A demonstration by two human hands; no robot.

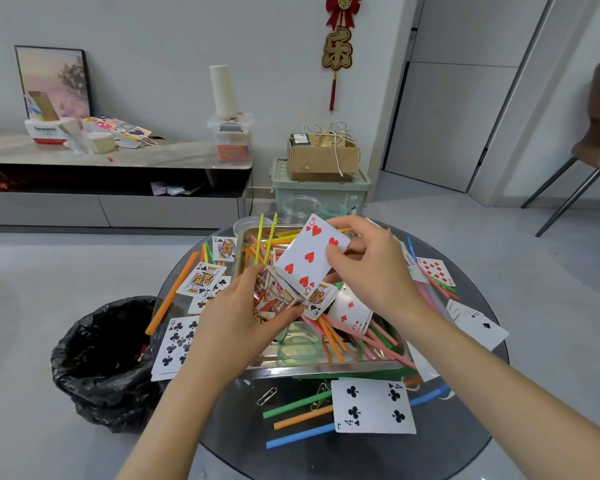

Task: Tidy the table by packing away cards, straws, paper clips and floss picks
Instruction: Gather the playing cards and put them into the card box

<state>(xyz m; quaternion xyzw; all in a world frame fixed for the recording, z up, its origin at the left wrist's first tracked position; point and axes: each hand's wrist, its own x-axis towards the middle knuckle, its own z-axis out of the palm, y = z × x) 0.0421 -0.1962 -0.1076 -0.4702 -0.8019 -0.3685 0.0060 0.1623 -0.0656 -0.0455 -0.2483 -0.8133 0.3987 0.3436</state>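
My left hand (234, 315) grips a printed card box (274, 297) above the metal tray (326, 368). My right hand (371, 268) pinches a five of hearts (309, 258), its lower corner at the box's mouth. Loose playing cards lie all around: a four of clubs (373, 407) near the front edge, a nine of clubs (174, 344) at the left, a king of clubs (201, 278). Coloured straws (347, 336) are piled in the tray and scattered on the dark round glass table (326, 455). Two paper clips (266, 396) lie in front of the tray.
A bin with a black bag (108, 358) stands at the table's left. Clear plastic cups (300, 207) sit at the table's far edge, a small green-tinted cup (298, 348) in the tray. Behind are a low cabinet (111, 188), a green crate with a cardboard box (321, 187), and a chair (596, 147).
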